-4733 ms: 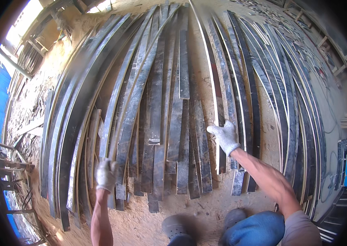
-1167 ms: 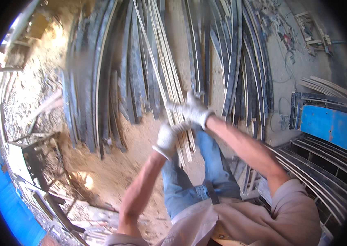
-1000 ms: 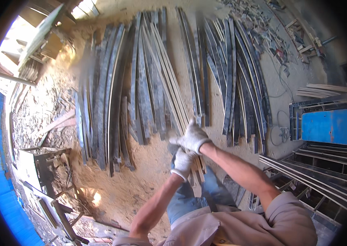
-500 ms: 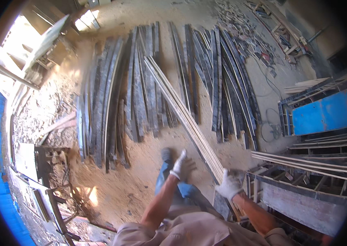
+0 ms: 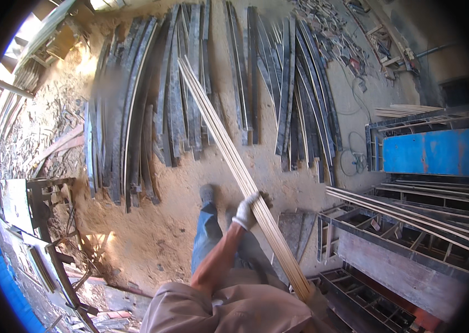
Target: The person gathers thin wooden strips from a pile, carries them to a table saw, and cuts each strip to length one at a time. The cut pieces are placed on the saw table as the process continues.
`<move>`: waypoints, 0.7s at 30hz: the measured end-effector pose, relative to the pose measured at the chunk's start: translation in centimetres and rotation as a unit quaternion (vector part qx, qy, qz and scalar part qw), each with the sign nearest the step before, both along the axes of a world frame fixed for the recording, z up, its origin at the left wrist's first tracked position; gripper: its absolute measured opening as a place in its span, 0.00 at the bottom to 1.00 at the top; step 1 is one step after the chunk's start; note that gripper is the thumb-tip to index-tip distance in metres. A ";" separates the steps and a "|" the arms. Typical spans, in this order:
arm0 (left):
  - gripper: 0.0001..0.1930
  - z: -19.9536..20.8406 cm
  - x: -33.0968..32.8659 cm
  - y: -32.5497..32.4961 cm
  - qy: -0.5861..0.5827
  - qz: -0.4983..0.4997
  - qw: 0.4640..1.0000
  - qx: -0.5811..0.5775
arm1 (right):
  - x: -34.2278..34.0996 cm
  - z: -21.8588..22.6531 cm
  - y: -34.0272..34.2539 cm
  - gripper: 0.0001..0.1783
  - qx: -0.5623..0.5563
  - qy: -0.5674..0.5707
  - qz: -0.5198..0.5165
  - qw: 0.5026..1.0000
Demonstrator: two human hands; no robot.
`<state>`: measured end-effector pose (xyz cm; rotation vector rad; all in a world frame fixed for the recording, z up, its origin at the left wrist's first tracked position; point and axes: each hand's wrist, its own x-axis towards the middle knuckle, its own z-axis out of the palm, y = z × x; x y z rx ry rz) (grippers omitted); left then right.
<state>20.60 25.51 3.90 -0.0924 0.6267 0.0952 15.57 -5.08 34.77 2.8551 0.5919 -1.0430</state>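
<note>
A long bundle of thin pale wooden strips [image 5: 231,152] runs slantwise from the far middle to beside my body at the lower right. My left hand [image 5: 247,210], in a white glove, is wrapped round the bundle at about its middle. Close to its near end, a dim blurred shape looks like my right hand [image 5: 316,302]; its fingers cannot be made out. Beyond the bundle, rows of long dark-faced boards [image 5: 181,100] lie on the floor.
At right stand slatted frames, one with a blue panel [image 5: 433,153], and loose pale strips [image 5: 406,216] rest across another. Wood scraps [image 5: 51,116] cover the ground at left, beside a metal stand [image 5: 51,222]. Offcuts [image 5: 340,41] are heaped at the far right.
My left hand has gone from open beside the bundle to gripping it. My right hand has moved down and back with the bundle's near end, toward my body.
</note>
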 end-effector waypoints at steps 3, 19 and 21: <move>0.26 1.5 -2.8 -1.0 -0.013 0.012 1.000 -0.005 | -1.1 -1.2 -4.7 0.32 0.064 -0.074 0.099 0.990; 0.39 22.5 -25.2 6.0 -0.092 0.357 0.875 0.315 | 7.0 -13.8 -0.5 0.34 0.353 -0.160 0.314 0.867; 0.34 22.5 -30.2 8.2 -0.003 0.402 0.858 0.321 | 7.1 -14.5 3.6 0.33 0.351 -0.174 0.361 0.846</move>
